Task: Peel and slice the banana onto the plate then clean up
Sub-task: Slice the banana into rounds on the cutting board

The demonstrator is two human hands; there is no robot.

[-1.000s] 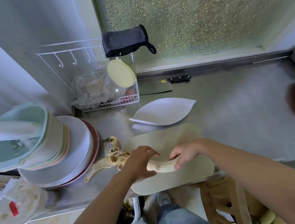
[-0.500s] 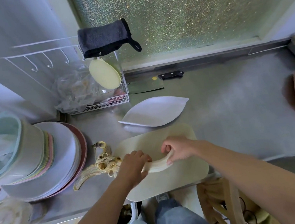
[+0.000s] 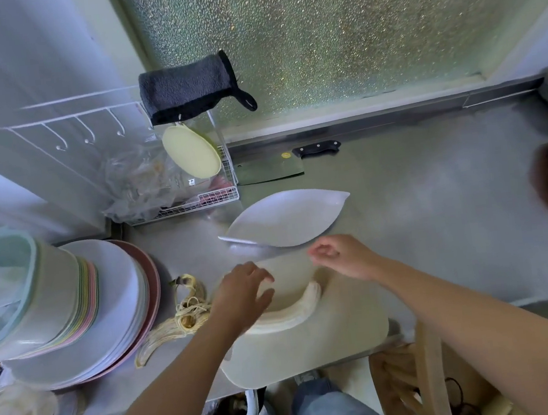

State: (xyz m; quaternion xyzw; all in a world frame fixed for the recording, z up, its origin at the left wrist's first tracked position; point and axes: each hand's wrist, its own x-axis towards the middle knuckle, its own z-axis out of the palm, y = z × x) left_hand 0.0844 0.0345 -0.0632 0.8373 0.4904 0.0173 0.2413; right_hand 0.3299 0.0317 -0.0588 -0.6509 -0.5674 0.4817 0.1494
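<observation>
Left hand (image 3: 241, 292), lower centre of frame: fingers spread and relaxed, holding nothing, over the left end of the peeled banana (image 3: 300, 309); contact cannot be told. Right hand (image 3: 342, 257), just right of it: fingers loosely curled, empty, above the banana's right tip. Banana lies curved on the pale cutting board (image 3: 333, 338). Leaf-shaped white plate (image 3: 288, 221) sits bare just above the board. Peel (image 3: 173, 326) lies left of the board on the counter (image 3: 440, 221). Cleaver (image 3: 270, 171) sits above the plate.
</observation>
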